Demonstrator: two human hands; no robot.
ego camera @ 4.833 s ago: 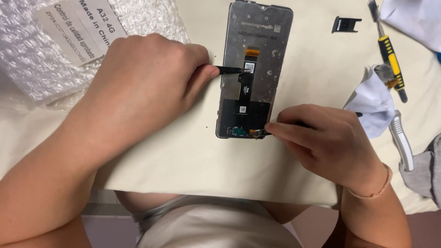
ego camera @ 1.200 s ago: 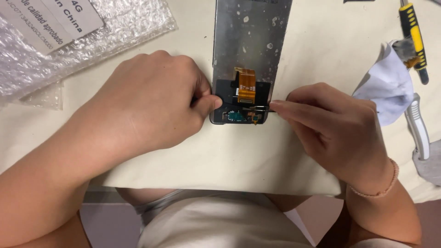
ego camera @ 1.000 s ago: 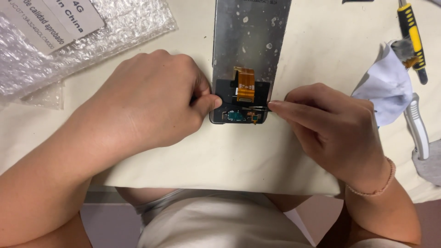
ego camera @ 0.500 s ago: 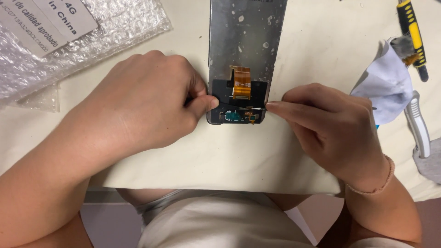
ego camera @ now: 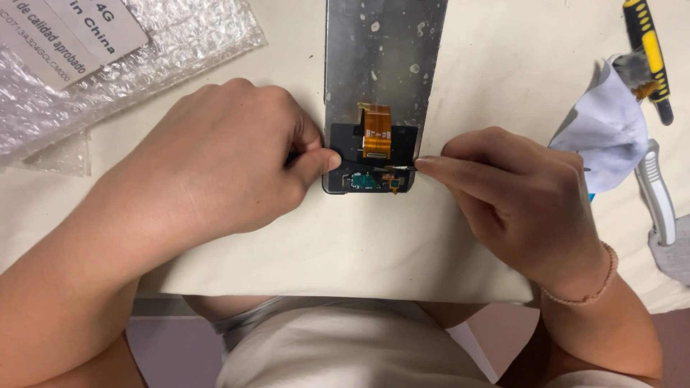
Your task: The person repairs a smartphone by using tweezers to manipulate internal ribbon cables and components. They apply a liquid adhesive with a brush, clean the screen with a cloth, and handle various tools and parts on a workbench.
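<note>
An opened phone screen assembly (ego camera: 384,57) lies back side up on a cream mat (ego camera: 359,244), with an orange flex cable (ego camera: 376,129) and a small green board (ego camera: 366,183) at its near end. My left hand (ego camera: 215,165) pinches a thin black tool (ego camera: 343,159) whose tip rests on the dark lower part of the assembly. From the right, my right hand (ego camera: 517,201) holds fine tweezers (ego camera: 399,168), their tips at the small parts beside the green board.
Bubble wrap (ego camera: 144,43) with a white label (ego camera: 57,32) lies at the far left. At the right are a yellow-and-black screwdriver (ego camera: 647,50), a white cloth (ego camera: 604,136) and a grey-white tool (ego camera: 658,190). The mat's near edge runs just in front of my hands.
My left hand's tool has come down from the upper connector to the assembly's near end. Over the last second both hands have stayed almost still, and the view has drifted slightly.
</note>
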